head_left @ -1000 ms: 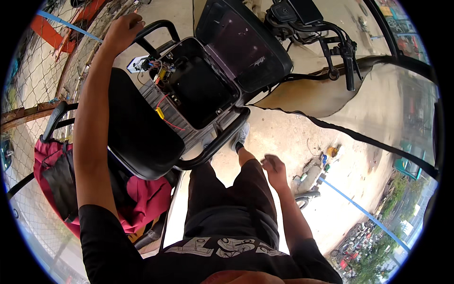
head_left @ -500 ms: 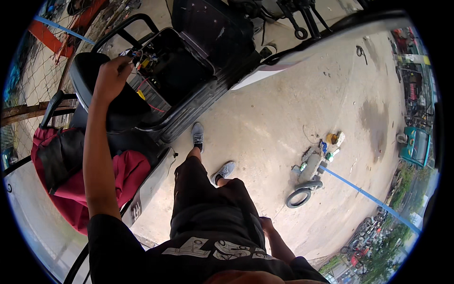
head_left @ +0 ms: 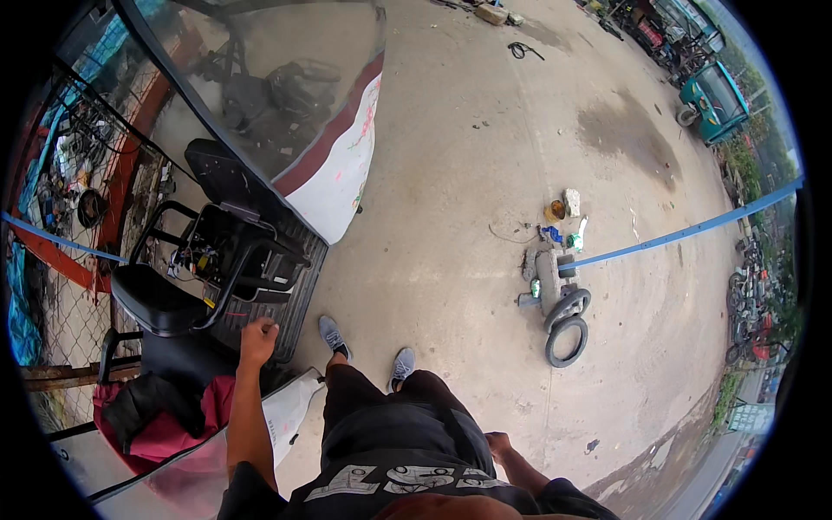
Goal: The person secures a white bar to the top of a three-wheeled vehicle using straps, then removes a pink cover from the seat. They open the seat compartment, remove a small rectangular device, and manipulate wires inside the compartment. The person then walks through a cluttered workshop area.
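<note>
My left hand (head_left: 257, 340) is over the edge of the ribbed floor (head_left: 303, 295) of a three-wheeled vehicle, its fingers curled together. Whether a small thing is pinched in them cannot be made out. Just beyond it stand a black seat (head_left: 156, 297) and an opened compartment (head_left: 227, 236). Loose wires (head_left: 201, 263) with yellow and other coloured parts bunch at the compartment's side. A thin red wire runs down from them. My right hand (head_left: 498, 444) hangs low beside my right thigh, partly hidden, with its fingers hard to see.
A maroon and black cloth (head_left: 178, 429) lies on the rear seat. A clear windscreen with a white, maroon-edged skirt (head_left: 347, 173) rises ahead. On the concrete to the right are two tyres (head_left: 568, 342), concrete blocks and a yellowish can (head_left: 555, 211). A teal vehicle (head_left: 715, 102) is parked far right.
My left hand has drawn back from the wires toward me, down to the vehicle's floor edge. My view has turned and moved back, bringing the windscreen in. My right hand stays beside my thigh.
</note>
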A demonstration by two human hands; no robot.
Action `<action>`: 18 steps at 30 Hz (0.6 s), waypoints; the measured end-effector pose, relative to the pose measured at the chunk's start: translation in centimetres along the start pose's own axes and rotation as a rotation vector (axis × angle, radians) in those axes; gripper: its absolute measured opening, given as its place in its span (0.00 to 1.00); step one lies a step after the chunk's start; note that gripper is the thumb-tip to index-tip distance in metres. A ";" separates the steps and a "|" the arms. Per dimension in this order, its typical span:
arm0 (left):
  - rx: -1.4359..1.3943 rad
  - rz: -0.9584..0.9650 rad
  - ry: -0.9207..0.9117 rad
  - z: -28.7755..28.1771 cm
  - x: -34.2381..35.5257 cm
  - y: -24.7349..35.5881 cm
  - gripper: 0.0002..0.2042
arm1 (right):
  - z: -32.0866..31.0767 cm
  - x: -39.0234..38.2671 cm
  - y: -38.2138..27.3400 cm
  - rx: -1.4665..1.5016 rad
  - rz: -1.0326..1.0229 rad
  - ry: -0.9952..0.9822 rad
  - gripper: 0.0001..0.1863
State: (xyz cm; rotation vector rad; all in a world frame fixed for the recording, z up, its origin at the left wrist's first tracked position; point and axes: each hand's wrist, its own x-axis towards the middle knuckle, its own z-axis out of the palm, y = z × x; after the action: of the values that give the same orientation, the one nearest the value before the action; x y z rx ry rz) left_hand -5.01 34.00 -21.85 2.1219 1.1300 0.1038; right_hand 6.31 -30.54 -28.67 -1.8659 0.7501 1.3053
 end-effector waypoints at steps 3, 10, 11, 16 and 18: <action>0.041 -0.069 -0.269 4.3 -3.3 -2.8 0.11 | -1.5 1.7 4.5 -0.086 -0.007 -0.097 0.10; -0.212 -0.540 -0.718 9.4 -11.2 -7.7 0.09 | -1.9 3.4 5.8 0.317 0.125 0.076 0.06; -0.188 -0.588 -0.732 9.2 -12.0 -7.2 0.10 | -2.0 4.1 5.3 0.328 0.130 0.053 0.06; -0.187 -0.632 -0.831 8.7 -12.5 -5.7 0.10 | -2.2 6.5 0.3 0.345 0.144 -0.041 0.07; -0.270 -0.743 -0.815 9.4 -11.2 -4.3 0.09 | -2.8 7.4 -2.8 0.334 0.143 -0.070 0.06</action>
State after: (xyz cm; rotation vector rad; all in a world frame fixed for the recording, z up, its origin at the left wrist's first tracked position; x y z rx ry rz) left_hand -11.24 21.89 -28.70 1.1845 1.1981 -0.8239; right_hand 12.38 -31.67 -34.43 -1.5165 1.0119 1.2382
